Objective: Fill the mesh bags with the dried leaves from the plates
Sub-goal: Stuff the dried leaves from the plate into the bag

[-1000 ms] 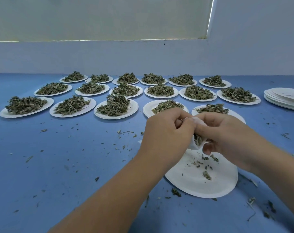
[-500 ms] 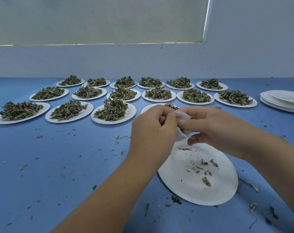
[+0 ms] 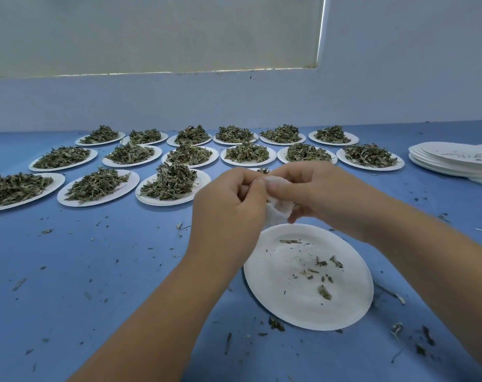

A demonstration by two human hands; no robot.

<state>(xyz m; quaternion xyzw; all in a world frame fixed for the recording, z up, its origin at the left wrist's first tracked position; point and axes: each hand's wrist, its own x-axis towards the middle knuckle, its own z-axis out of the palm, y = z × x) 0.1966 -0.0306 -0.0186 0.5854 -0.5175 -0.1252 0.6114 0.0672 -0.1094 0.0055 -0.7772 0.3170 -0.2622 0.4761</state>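
Head view: left hand (image 3: 229,205) and right hand (image 3: 317,194) pinch the small white mesh bag (image 3: 280,209), its mouth newly closed, just above the near-bare round white paper plate (image 3: 275,288), so this bag looks filled.

Leaf-heaped plates (image 3: 99,186) on blue table (image 3: 96,271)

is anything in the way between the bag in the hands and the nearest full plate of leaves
Nothing visible. Left hand and right hand hold the mesh bag over the nearly empty plate; only blue table with leaf crumbs lies between it and the full plate to its left.
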